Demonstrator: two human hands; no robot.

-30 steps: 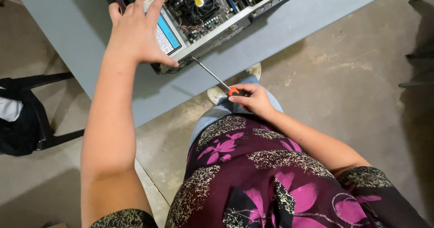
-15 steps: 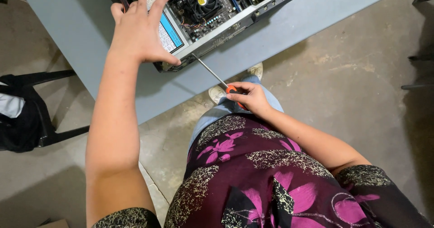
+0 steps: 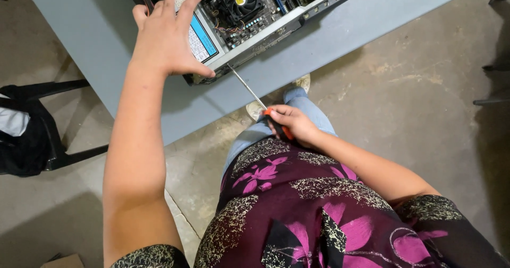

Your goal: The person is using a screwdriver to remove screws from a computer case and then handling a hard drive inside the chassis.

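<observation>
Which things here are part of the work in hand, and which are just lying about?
In use:
- open computer case, steadied by the left hand
- long screwdriver with orange handle, held by the right hand, tip at the case's edge
- grey table bearing the case

Lying about:
- black bag on the floor
- cardboard piece

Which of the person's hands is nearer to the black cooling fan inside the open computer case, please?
Left. The left hand rests on the case's corner, just beside the cooling fan. The right hand is off the table edge, gripping a screwdriver.
</observation>
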